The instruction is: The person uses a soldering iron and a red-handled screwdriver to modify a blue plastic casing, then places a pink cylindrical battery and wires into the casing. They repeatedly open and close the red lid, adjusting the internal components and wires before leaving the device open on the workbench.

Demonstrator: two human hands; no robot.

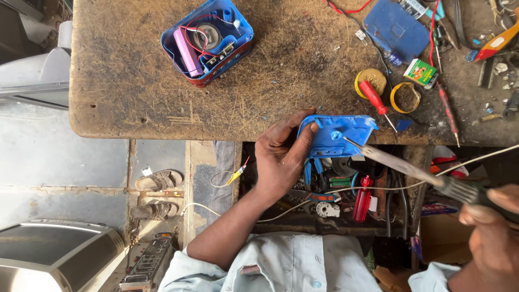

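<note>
1. The blue shell (335,135) sits at the counter (135,81) edge, in the left hand (281,157) grip.
2. The right hand (492,232) grip holds a soldering iron (411,167), tip touching the shell.
3. Nearby: red screwdriver (376,97), 2 yellow tins (405,97).
4. An open blue case (208,40) lies well apart.

A worn brown wooden workbench (135,86) stretches above the fingers. On it, up and left of them, sits an opened blue plastic casing (208,42) showing a pink cylindrical battery (187,52). To the fingers' upper right lie a red-handled screwdriver (375,97), two round yellow tins (405,97) and a flat blue plastic lid (396,28). Far below-left, a pair of sandals (157,192) rests on the grey floor (59,162).
</note>
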